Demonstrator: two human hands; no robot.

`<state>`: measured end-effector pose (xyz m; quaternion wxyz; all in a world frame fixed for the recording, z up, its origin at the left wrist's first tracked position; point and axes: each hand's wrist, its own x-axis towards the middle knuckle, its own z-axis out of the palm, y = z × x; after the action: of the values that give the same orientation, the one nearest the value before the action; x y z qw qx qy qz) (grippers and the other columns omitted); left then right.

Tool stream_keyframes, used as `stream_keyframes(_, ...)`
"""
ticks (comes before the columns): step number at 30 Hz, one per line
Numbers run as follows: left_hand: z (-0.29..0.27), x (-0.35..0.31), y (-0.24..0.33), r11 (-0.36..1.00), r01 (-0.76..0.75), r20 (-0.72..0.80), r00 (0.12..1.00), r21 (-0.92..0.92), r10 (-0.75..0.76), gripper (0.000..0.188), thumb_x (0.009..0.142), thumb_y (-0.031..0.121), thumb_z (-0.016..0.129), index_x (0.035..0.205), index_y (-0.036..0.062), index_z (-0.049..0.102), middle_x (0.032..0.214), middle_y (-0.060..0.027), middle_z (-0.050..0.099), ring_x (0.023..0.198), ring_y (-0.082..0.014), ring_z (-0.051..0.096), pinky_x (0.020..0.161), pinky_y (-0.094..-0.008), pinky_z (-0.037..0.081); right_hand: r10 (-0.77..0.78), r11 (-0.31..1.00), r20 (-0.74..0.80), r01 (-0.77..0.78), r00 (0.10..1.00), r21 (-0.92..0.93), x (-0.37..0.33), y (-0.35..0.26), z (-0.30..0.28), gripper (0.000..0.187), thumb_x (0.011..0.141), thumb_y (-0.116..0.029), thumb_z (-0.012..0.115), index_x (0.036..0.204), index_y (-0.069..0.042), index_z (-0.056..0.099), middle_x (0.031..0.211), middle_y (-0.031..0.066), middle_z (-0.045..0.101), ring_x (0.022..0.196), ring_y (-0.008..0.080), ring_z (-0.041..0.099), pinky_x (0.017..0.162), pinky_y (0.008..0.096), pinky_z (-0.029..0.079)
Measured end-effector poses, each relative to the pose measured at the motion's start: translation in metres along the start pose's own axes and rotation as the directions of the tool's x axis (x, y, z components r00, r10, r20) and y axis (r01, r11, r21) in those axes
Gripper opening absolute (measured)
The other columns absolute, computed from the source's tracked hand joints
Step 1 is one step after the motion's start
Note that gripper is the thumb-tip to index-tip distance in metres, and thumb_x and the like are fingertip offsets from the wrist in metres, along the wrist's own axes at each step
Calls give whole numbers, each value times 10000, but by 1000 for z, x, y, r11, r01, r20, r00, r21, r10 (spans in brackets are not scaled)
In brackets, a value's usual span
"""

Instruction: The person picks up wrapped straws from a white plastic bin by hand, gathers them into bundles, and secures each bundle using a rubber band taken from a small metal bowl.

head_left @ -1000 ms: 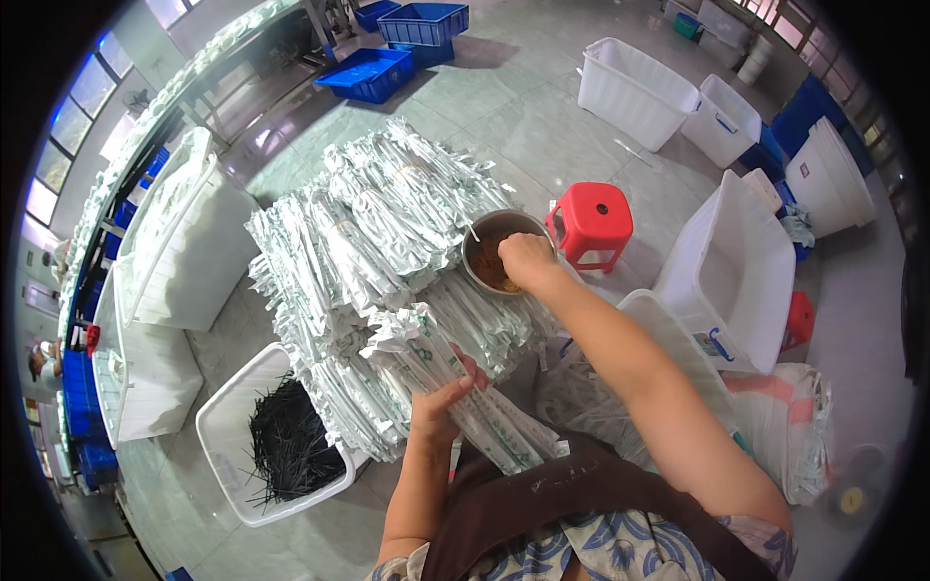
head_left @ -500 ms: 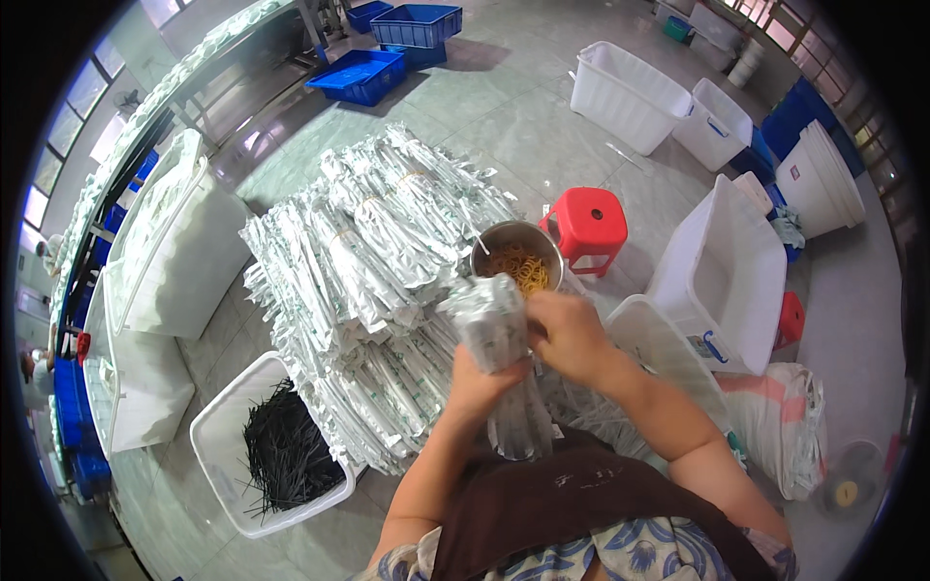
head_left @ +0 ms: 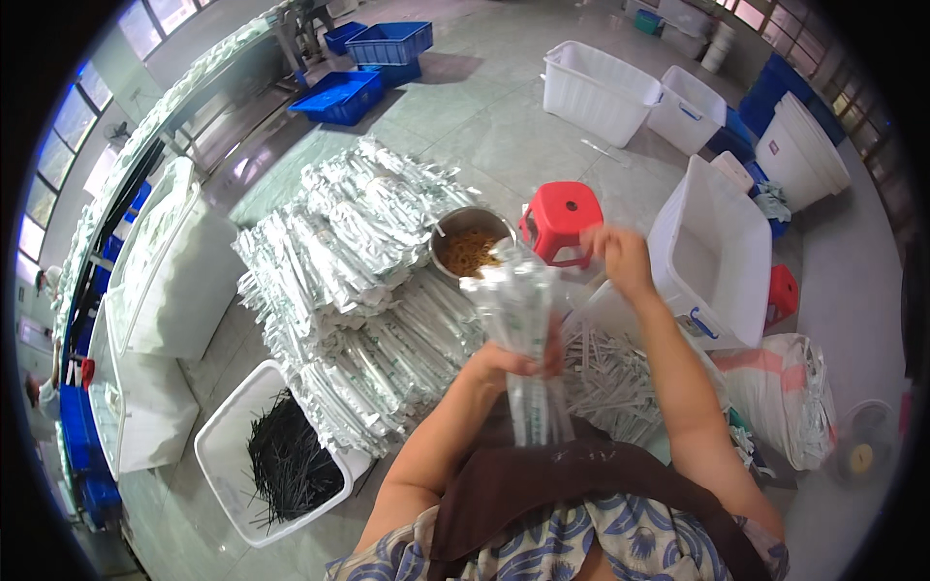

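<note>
Left grip [head_left: 502, 361] snug around 1 silvery bundle [head_left: 518, 300]; right grip [head_left: 625, 259] blurred, contents unclear

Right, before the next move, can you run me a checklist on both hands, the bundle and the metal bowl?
1. Left hand gripping the wrapped bundle: ok.
2. Right hand apart from the bundle: ok, raised off to its right.
3. Right hand empty: cannot tell, motion blur.
4. Yellowish bands present in the metal bowl: ok.
5. Bundle clear of the bowl: cannot tell; its top overlaps the rim in this view.
6. Band around the bundle: cannot tell, too blurred.
</note>
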<state>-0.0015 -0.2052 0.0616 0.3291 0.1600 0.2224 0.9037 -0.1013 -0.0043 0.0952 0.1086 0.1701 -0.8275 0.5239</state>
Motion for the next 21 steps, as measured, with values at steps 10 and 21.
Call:
stream_keyframes(10, 11, 21, -17, 990, 127, 104, 987, -55, -121, 464, 530, 98, 682, 921, 60, 435, 676, -43, 456, 599, -176, 476, 582, -304, 381, -161, 960, 128, 125, 979, 252, -45, -83, -10, 448, 737, 59, 568, 1175, 48, 477, 1231, 192, 462, 1163, 258, 436, 1001, 346, 312)
stream_keyframes(21, 26, 32, -19, 935, 229, 176, 943, 271, -282, 439, 564, 47, 680, 966, -4, 509, 779, -122, 548, 718, -220, 557, 649, -344, 463, 70, 964, 898, 201, 434, -172, 2, -158, -29, 387, 616, -199, 694, 936, -2, 602, 981, 143, 606, 941, 217, 574, 802, 300, 434)
